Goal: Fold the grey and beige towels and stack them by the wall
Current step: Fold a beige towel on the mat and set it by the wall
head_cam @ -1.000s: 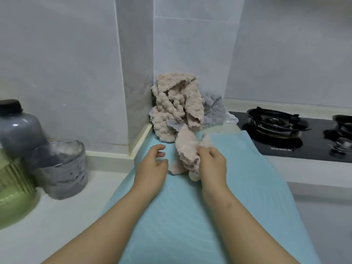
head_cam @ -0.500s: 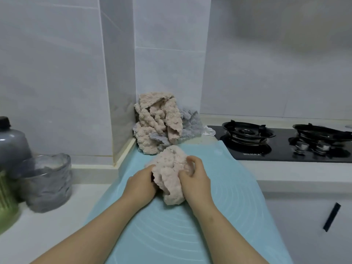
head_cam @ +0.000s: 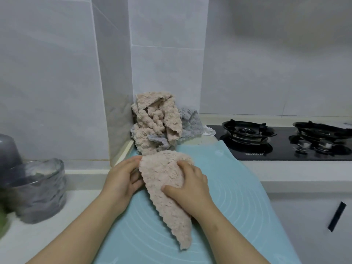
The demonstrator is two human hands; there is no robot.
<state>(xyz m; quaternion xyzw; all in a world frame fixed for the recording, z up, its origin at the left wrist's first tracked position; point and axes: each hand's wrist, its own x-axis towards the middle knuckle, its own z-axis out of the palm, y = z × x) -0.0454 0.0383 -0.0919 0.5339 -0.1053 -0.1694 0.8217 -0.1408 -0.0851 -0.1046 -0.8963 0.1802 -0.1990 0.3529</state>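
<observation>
Both hands are on one beige towel [head_cam: 167, 189] in the middle of the frame, over the blue mat [head_cam: 238, 197] that covers the tabletop [head_cam: 57, 216]. The left hand [head_cam: 122, 180] pinches the towel's upper left edge, fingers closed on the cloth; the right hand [head_cam: 188, 187] lies on top of it, thumb and fingers curled into the pile. A long corner trails down toward the lower middle of the frame. It looks soft, light and floppy, so it will sag wherever it isn't held; best to take it at two corners and shake it flat before folding. The remaining beige and grey towels [head_cam: 158, 122] sit crumpled in the wall corner, upper middle, unfolded. Nothing looks stacked yet.
</observation>
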